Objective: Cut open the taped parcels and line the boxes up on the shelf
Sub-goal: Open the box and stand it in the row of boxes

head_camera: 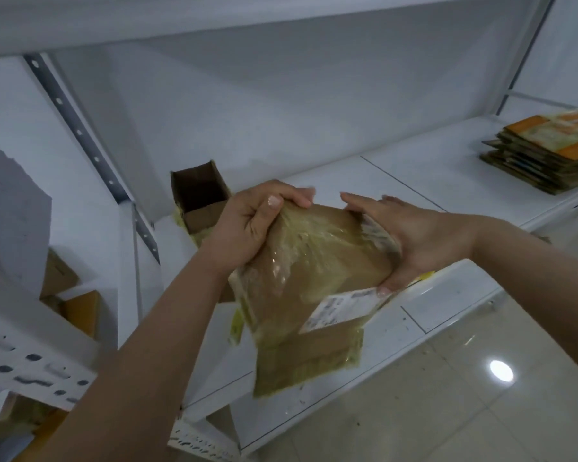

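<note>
Above the shelf edge: both hands hold one parcel in the air, over the front lip of the white metal shelf [447, 168].
Parcel: a flat brown cardboard parcel [311, 281] wrapped in glossy, wrinkled yellowish tape, tilted, with a white printed label [341, 310] near its lower right side.
Left hand: the left hand [247, 228] grips the parcel's upper left corner, fingers and thumb curled round bunched tape.
Right hand: the right hand [411, 241] clasps the parcel's right edge, fingers along the far side and thumb at the near corner.
Open box: an opened brown cardboard box [199, 195], flaps up, stands at the shelf's left end, behind the left hand.
Free room: bare white shelf surface stretches from the hands toward the right.
Flattened stack: a pile of flattened brown and orange cartons [544, 151] lies at the far right of the shelf, well apart from the parcel.
Floor: glossy pale tiled floor [481, 395], lower right, showing a round light reflection.
</note>
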`<state>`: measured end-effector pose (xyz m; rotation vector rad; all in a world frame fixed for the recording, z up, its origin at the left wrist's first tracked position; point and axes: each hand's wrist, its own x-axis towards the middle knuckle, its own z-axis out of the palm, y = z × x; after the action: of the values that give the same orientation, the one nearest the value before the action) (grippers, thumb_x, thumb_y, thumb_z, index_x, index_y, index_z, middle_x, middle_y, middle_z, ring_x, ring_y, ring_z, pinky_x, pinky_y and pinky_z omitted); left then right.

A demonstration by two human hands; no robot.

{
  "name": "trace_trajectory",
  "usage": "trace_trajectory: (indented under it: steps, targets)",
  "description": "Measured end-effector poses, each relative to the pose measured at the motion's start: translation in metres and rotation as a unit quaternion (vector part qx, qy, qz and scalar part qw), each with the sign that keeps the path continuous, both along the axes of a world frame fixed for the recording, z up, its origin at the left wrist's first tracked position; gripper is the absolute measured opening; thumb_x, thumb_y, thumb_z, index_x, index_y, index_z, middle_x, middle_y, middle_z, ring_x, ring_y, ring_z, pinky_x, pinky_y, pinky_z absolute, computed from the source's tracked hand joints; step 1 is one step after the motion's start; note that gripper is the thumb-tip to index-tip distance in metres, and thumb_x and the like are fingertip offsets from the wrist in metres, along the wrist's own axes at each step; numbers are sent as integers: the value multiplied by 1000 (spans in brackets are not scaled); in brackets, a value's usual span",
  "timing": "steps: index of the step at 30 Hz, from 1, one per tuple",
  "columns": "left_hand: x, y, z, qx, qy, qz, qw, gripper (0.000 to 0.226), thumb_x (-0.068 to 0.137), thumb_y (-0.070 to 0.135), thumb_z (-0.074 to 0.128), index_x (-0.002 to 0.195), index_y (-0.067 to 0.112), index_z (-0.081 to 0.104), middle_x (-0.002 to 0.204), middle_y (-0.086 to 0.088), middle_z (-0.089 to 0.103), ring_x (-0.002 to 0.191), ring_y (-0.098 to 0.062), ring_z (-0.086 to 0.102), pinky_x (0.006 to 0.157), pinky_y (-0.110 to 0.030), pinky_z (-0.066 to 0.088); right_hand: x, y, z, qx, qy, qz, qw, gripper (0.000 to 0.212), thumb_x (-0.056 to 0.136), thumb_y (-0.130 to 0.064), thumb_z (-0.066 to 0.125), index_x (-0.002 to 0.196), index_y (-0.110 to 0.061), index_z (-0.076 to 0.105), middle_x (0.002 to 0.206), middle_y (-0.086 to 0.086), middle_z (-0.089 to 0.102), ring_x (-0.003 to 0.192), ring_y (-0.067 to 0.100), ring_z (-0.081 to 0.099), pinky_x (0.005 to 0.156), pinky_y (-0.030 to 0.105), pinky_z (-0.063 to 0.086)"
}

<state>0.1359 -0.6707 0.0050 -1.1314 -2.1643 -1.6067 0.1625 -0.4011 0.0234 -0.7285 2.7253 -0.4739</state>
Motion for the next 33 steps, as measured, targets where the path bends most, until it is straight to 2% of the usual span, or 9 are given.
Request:
trace_trajectory:
  steps: [3, 5, 10, 15, 20, 24, 27, 30, 33]
  targets:
    - [-3, -1, -10, 30, 105, 269, 957, 25, 102, 15, 49, 109, 0, 68, 116, -8, 68, 107, -6, 63, 95, -29, 51, 1, -7, 1, -36, 19, -115, 993, 129, 56, -64, 84, 153, -27, 7, 138, -1, 40, 126, 17, 36, 107, 36, 38]
    - [4, 6, -18, 50, 128, 327, 935, 23, 100, 13, 50, 109, 2, 68, 109, -2, 69, 98, -6, 63, 87, -26, 53, -1, -15, 1, -45, 50, -209, 976, 122, 55, -69, 80, 147, -20, 18, 131, 2, 46, 121, 20, 38, 98, 39, 43]
    - [30, 47, -44, -5, -69, 213, 975, 46, 99, 40, 51, 141, 22, 51, 129, 20, 57, 110, 15, 54, 91, -11, 46, -3, -39, -9, -171, 91, -351, 916, 100, 59, -86, 58, 130, -18, 40, 126, 9, 50, 119, 28, 49, 99, 45, 45]
    - [18, 39, -57, 20, -195, 160, 967, 44, 101, 33, 49, 145, 27, 47, 127, 10, 65, 114, 2, 60, 98, -20, 49, -2, -32, -42, -248, 106, -323, 907, 30, 94, -36, 60, 124, -30, 56, 112, 6, 49, 97, 17, 54, 83, 26, 39]
    - [13, 37, -78, -103, -249, 159, 950, 35, 101, 26, 52, 135, 26, 55, 119, 5, 69, 111, -12, 64, 101, -33, 49, 4, -32, -87, -233, 82, -318, 915, 42, 94, -29, 63, 135, -25, 55, 120, 9, 47, 101, 21, 54, 98, 30, 43]
    - [18, 47, -79, -54, -218, 183, 957, 41, 91, 28, 68, 131, 27, 61, 134, 7, 58, 117, -2, 56, 105, -23, 44, 6, -21, -96, -261, 122, -307, 907, 43, 90, -34, 67, 130, -25, 59, 121, 11, 53, 81, 13, 60, 76, 19, 43]
    - [21, 55, -75, -126, -203, 159, 958, 42, 78, 44, 77, 119, 38, 67, 153, 1, 40, 138, -6, 36, 104, -4, 27, 11, -13, -97, -289, 123, -277, 908, 40, 86, -36, 69, 124, -28, 61, 122, 8, 55, 94, 15, 62, 78, 19, 51]
    - [23, 56, -75, -180, -195, 133, 955, 51, 75, 38, 81, 123, 32, 66, 158, -6, 29, 146, -12, 24, 114, -16, 18, 16, -7, -103, -284, 118, -231, 923, 41, 83, -30, 74, 123, -28, 62, 124, 6, 51, 102, 12, 57, 78, 8, 48]
    - [24, 54, -78, -197, -179, 120, 956, 53, 77, 29, 80, 128, 28, 63, 160, -6, 25, 148, -12, 18, 112, -11, 10, 19, -2, -109, -256, 137, -203, 935, 48, 79, -22, 78, 126, -24, 65, 133, 8, 47, 110, 21, 57, 88, 29, 56]
